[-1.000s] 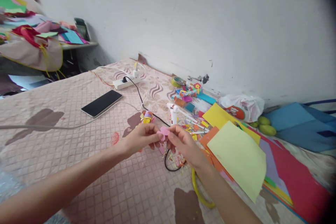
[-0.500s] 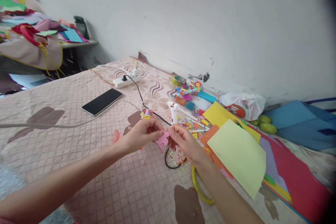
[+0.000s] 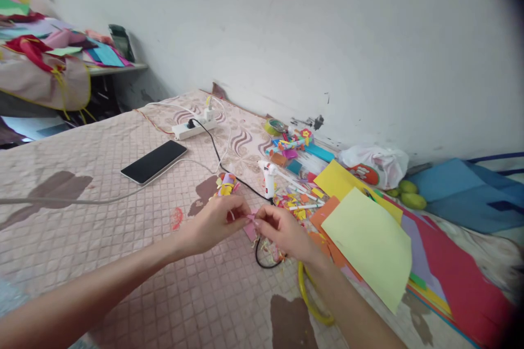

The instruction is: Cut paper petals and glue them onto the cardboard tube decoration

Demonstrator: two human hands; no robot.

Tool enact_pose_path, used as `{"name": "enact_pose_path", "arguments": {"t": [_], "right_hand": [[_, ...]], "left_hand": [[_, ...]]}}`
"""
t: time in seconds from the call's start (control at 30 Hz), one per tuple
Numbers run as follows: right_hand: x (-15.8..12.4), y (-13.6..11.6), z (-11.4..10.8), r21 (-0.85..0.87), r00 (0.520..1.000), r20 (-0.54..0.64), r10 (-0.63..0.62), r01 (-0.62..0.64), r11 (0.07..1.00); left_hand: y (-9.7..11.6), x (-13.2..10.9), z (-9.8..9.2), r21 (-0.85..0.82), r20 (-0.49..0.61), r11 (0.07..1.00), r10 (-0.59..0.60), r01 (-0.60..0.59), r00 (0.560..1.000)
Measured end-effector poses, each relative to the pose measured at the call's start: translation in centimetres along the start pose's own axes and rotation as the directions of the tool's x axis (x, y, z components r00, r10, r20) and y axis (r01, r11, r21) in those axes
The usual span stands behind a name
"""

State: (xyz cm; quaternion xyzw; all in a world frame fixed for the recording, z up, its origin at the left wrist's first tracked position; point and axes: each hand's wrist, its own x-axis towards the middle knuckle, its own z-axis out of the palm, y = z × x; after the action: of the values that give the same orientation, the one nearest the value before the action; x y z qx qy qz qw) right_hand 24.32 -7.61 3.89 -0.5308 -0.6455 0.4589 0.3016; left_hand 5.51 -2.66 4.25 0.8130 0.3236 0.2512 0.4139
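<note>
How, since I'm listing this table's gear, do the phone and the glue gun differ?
The phone is flat and rectangular; the glue gun has a jutting handle. The phone's face is black, while the glue gun is mostly white. The glue gun sits just beyond the right hand; the phone is farther from it. Both are on the table.

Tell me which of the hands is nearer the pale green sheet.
Right. The right hand is left of the pale green sheet; the left hand is farther left, beyond the right one.
</note>
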Motion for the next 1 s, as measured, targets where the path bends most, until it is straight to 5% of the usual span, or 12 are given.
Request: {"name": "enact_pose_path", "arguments": {"t": [0.1, 0.17, 0.23, 0.33, 0.43, 0.57, 0.8, 1.0], "right_hand": [[1.0, 1.8, -1.5, -0.141, 0.984, -0.179, -0.004, -0.022, 0.990], [2.2, 3.6, -2.7, -0.311, 0.894, -0.445, -0.049, -0.103, 0.945], [3.9, 5.2, -3.8, -0.394, 0.813, -0.577, -0.070, -0.202, 0.896], [6.5, 6.8, -4.4, -0.445, 0.822, -0.569, -0.018, -0.289, 0.847], [8.4, 7.1, -4.0, -0.437, 0.836, -0.549, -0.003, -0.284, 0.854], [8.9, 6.6, -3.4, -0.407, 0.818, -0.575, -0.032, -0.252, 0.878], [3.9, 4.0, -3.3, -0.157, 0.779, -0.625, -0.056, -0.055, 0.986], [-1.4, 2.2, -2.7, 0.072, 0.847, -0.517, 0.126, -0.104, 0.992]], "left_hand": [[0.0, -0.2, -0.7, 0.020, -0.055, 1.000, 0.023, -0.022, 0.998], [-0.2, -0.4, -1.2, 0.025, -0.109, 0.999, 0.038, -0.036, 0.993], [-0.4, -0.5, -1.6, 0.036, -0.168, 0.997, 0.073, -0.068, 0.983], [-0.8, -0.7, -2.1, 0.093, -0.260, 0.972, 0.232, -0.215, 0.937], [-1.1, -0.9, -2.4, 0.188, -0.329, 0.906, 0.421, -0.379, 0.845], [-1.5, -1.3, -2.8, 0.239, -0.328, 0.847, 0.531, -0.475, 0.782], [-2.4, -1.9, -3.6, 0.276, -0.370, 0.834, 0.550, -0.477, 0.748], [-3.9, -2.5, -4.5, 0.329, -0.428, 0.860, 0.504, -0.390, 0.750]]}}
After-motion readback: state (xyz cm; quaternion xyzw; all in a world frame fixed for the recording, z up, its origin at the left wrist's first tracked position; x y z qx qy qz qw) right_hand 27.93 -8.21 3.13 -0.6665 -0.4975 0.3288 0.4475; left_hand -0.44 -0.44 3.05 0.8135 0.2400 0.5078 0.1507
